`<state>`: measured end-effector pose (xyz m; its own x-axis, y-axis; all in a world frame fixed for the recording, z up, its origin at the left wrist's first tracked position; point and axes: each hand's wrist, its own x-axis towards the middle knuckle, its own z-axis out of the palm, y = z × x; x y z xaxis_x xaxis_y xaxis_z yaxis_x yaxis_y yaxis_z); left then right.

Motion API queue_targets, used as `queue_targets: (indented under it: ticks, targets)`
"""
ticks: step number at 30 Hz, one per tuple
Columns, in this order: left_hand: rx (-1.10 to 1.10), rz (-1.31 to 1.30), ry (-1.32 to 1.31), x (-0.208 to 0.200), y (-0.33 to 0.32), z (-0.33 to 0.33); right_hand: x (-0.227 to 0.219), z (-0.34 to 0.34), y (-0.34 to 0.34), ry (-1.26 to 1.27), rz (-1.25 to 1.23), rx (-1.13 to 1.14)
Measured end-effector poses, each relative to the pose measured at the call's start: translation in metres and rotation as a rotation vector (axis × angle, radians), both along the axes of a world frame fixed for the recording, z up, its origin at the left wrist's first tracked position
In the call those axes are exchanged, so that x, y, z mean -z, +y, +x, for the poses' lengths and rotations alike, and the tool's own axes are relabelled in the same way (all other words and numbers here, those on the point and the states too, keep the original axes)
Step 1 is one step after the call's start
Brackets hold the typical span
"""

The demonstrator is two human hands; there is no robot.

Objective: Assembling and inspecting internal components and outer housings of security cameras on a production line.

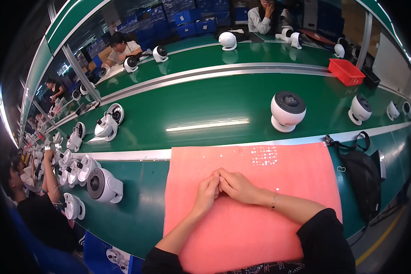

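Left hand [207, 191] and right hand [236, 186] are resting on the pink mat [287, 182], fingertips meeting, fingers curled in; whether sth tiny is pinched between them is hidden, can't tell. Small shiny bits [263, 156] are lying near the mat's far edge, too small to identify. A white round fan [287, 111] is standing beyond on the green surface [205, 105]. A black bag [363, 176] is lying at right, partly cut off.
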<state>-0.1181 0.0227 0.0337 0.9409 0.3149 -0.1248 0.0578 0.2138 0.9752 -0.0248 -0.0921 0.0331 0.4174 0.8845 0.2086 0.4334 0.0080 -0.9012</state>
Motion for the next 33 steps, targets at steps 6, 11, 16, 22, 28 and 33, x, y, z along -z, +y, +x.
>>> queue_targets:
  ticks: [6, 11, 16, 22, 28, 33]
  targets:
    - [0.014, -0.028, 0.012, 0.002, 0.001, 0.000, 0.001, -0.001, 0.000, -0.064, 0.021, 0.007]
    - [0.017, -0.015, -0.004, 0.003, 0.001, 0.000, 0.002, -0.002, 0.000, -0.068, 0.023, 0.015]
    - [0.017, 0.010, -0.017, 0.004, 0.002, -0.001, 0.001, -0.002, 0.001, -0.073, 0.015, 0.004]
    - [0.021, 0.000, -0.042, 0.004, 0.000, -0.002, -0.004, -0.004, 0.001, -0.054, 0.037, 0.009]
    - [0.029, 0.000, -0.064, 0.004, -0.002, -0.001, -0.006, -0.004, 0.000, -0.065, 0.027, -0.002]
    - [0.029, 0.020, -0.077, 0.006, 0.000, -0.001, -0.011, -0.006, 0.000, -0.056, 0.033, -0.012]
